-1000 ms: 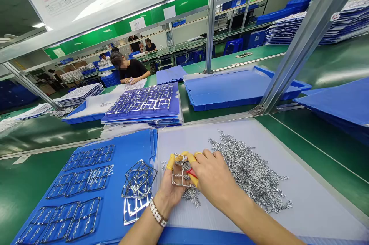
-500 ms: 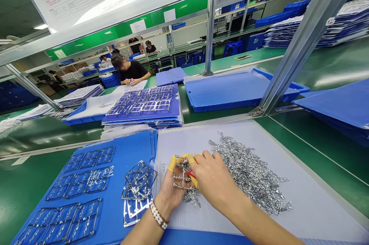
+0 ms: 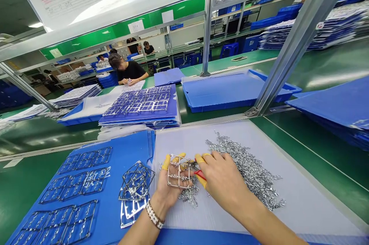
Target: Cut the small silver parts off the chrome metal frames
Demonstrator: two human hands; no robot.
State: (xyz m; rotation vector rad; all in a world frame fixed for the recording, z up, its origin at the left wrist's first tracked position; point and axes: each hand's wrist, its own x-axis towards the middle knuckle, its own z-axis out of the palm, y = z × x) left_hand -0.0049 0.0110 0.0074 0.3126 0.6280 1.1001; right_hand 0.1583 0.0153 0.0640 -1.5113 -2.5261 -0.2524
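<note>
A shiny metallic frame with small chain-like parts [image 3: 179,177] rests in my left hand [image 3: 165,193], which grips its edge with yellow-covered thumb and fingers. My right hand [image 3: 223,176], also with yellow finger covers, is closed round red-handled pliers [image 3: 200,174]. The pliers' jaws meet the right side of the frame. Below my hands lies a small heap of silvery pieces [image 3: 188,196]. To the right spreads a large pile of the same pieces [image 3: 250,168] on a whitish sheet [image 3: 291,206].
Several dark frames [image 3: 77,183] lie in rows on a blue board [image 3: 115,147] at left, beside jumbled frames [image 3: 137,181]. Beyond stand a stack topped with frames [image 3: 141,101] and a blue tray [image 3: 219,91]. A metal post [image 3: 291,53] rises at right. A co-worker [image 3: 127,68] sits across.
My right hand and the pliers have shifted slightly right, off the middle of the frame to its edge. More of the frame now shows in my left hand. The whole view has shifted a little.
</note>
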